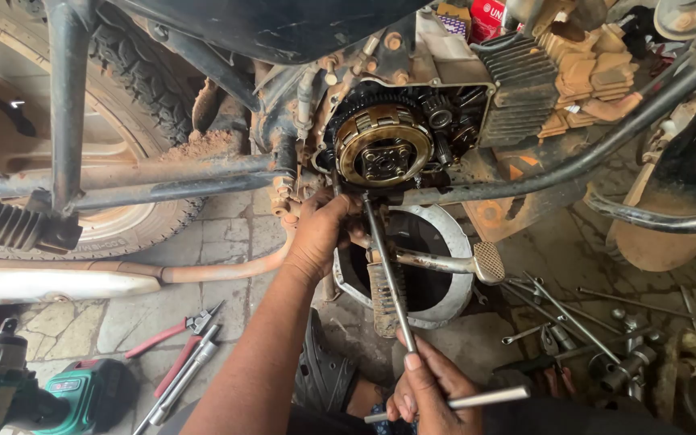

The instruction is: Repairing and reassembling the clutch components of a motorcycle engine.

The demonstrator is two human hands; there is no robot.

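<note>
A person works on the open engine side of a motorcycle, where the round clutch [383, 145] sits bare with its cover off. The left hand [321, 234] is closed just under the clutch at the engine's lower edge, steadying the tip of a long T-handle wrench [389, 274]; what the fingers grip there is hidden. The right hand [428, 387] is closed on the wrench's lower end, near its crossbar. This looks like a fastener under the clutch being turned; the next move seems to call for keeping the shaft straight on it while twisting. The brake pedal [445, 262] and footpeg [382, 302] cross close to the shaft, crowding the swing. A drain pan [454, 242] sits below. Red-handled pliers [172, 334], a green power drill [26, 395] and loose wrenches [573, 314] lie on the stone floor [235, 234].
</note>
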